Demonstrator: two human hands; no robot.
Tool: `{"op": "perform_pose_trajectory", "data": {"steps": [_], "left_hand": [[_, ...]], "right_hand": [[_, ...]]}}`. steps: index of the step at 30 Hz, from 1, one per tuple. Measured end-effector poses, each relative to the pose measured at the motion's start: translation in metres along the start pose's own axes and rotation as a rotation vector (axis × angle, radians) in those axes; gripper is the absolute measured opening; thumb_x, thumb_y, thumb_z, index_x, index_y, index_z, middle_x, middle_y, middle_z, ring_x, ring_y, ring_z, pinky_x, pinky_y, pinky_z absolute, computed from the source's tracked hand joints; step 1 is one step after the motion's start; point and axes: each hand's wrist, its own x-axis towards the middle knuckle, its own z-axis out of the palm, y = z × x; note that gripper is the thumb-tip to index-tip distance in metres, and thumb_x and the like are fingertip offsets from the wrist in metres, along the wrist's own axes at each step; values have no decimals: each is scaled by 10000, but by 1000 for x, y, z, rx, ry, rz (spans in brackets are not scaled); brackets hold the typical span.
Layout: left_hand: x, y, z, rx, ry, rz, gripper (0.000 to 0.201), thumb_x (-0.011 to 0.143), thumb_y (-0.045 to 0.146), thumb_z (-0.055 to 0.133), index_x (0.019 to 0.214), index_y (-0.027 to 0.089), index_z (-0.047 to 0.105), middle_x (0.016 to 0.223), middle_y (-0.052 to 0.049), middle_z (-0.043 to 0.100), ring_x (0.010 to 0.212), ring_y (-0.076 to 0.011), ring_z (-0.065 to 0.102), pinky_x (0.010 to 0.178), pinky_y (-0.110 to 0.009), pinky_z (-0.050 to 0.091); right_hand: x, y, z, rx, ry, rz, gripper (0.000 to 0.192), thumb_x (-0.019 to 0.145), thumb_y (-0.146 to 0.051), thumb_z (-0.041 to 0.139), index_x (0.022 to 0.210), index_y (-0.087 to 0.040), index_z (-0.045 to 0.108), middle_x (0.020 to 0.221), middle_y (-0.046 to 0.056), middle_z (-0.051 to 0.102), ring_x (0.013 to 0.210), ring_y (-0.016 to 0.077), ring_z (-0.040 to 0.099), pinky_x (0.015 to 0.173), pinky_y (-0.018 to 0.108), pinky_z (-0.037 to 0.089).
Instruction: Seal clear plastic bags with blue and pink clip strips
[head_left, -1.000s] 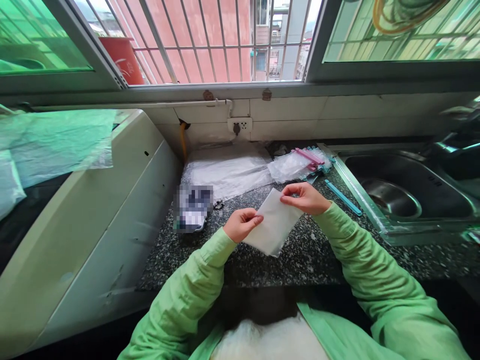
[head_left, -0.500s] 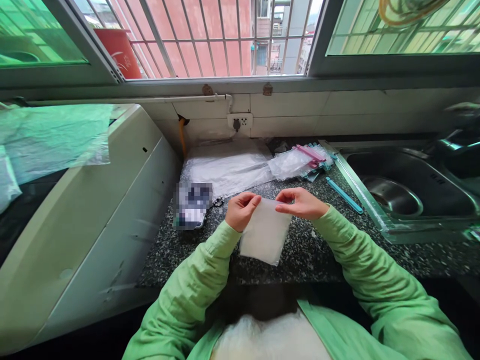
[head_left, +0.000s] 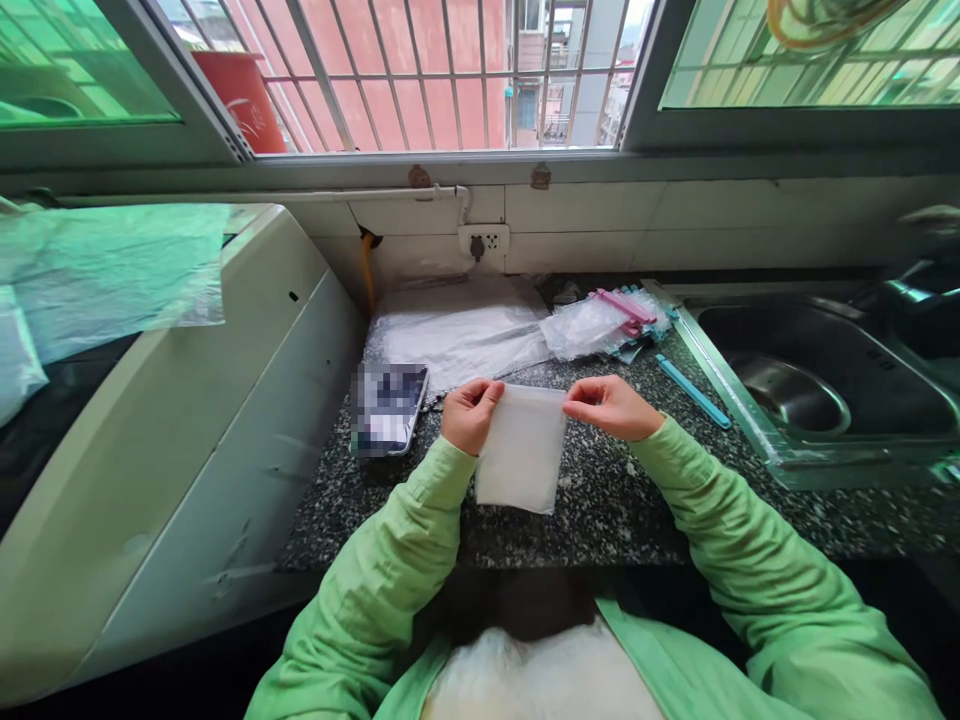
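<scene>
Between my hands hangs a small translucent plastic bag (head_left: 521,450), whitish and flat, above the speckled dark countertop (head_left: 622,510). My left hand (head_left: 471,412) pinches its upper left corner between thumb and fingers. At the upper right corner, my right hand (head_left: 611,405) is closed in a pinch on the edge. A phone (head_left: 390,408), partly blurred out, lies left of my left hand. Beyond the bag is a wide sheet of clear plastic (head_left: 457,330). To its right sits a pile of clear bags with pink and blue strips (head_left: 615,320).
A loose blue strip (head_left: 694,392) lies right of my right hand, near the metal sink (head_left: 795,380). A large pale appliance (head_left: 247,400) slopes along the left side. Behind the counter, a socket (head_left: 484,240) with a plug is on the tiled wall under the barred window.
My right hand has shifted from the bag's top front to its upper right corner. The bag's top edge is now stretched straighter, and the bag hangs more upright.
</scene>
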Motion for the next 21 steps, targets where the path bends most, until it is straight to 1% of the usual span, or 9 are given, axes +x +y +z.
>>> {"op": "perform_pose_trajectory", "data": {"steps": [5, 7, 9, 11, 12, 14, 16, 19, 21], "left_hand": [[-1, 1, 2, -25, -21, -33, 437, 513, 557, 664, 521, 133, 562, 453, 40, 423, 455, -57, 340, 426, -200, 262], [-1, 1, 2, -30, -21, -42, 440, 512, 559, 663, 519, 132, 563, 452, 42, 422, 452, -54, 334, 424, -198, 260], [-1, -1, 1, -28, -21, -44, 434, 520, 555, 661, 523, 131, 568, 458, 40, 430, 456, -54, 339, 427, -197, 265], [0, -2, 0, -25, -23, -45, 430, 523, 551, 662, 527, 130, 574, 466, 36, 443, 463, -57, 350, 432, -198, 275], [0, -2, 0, -24, -23, -47, 430, 521, 550, 664, 528, 129, 577, 471, 34, 448, 466, -58, 355, 434, -198, 279], [1, -3, -1, -35, -19, -54, 435, 512, 553, 669, 529, 127, 580, 475, 33, 454, 468, -58, 359, 436, -197, 282], [1, -3, -1, -57, -18, -65, 442, 501, 557, 675, 530, 126, 582, 475, 34, 457, 467, -57, 359, 437, -195, 282], [2, -4, -1, -92, -42, -92, 452, 489, 564, 682, 528, 124, 584, 469, 37, 460, 458, -52, 357, 435, -191, 278], [2, -6, -1, -111, -59, -112, 452, 478, 561, 692, 533, 124, 591, 467, 37, 468, 451, -49, 360, 433, -188, 278]], "right_hand": [[0, 9, 6, 46, 32, 4, 309, 672, -435, 588, 605, -143, 511, 525, -45, 442, 482, 55, 369, 458, 213, 310], [1, 11, 8, 58, 83, -3, 300, 647, -426, 620, 654, -144, 519, 567, -37, 469, 505, 61, 396, 477, 217, 341], [2, 13, 9, 73, 126, -11, 322, 624, -419, 649, 754, -144, 545, 630, -23, 507, 543, 72, 432, 513, 228, 379], [2, 14, 10, 102, 110, -2, 360, 621, -428, 652, 817, -141, 557, 657, -15, 522, 560, 78, 447, 533, 237, 394], [2, 14, 10, 121, 80, 8, 358, 626, -438, 645, 802, -138, 560, 645, -17, 516, 554, 78, 443, 530, 238, 390], [2, 15, 11, 152, 33, 20, 341, 639, -461, 624, 714, -138, 547, 600, -28, 487, 534, 73, 420, 509, 233, 368], [3, 16, 12, 160, 60, 11, 338, 632, -462, 630, 681, -145, 526, 586, -37, 466, 529, 69, 406, 501, 227, 353], [4, 18, 14, 140, 146, -7, 374, 587, -431, 678, 795, -152, 543, 647, -29, 493, 561, 75, 421, 527, 227, 364], [4, 18, 16, 147, 111, 11, 372, 585, -441, 674, 780, -149, 552, 636, -28, 488, 558, 76, 414, 523, 227, 352]]}}
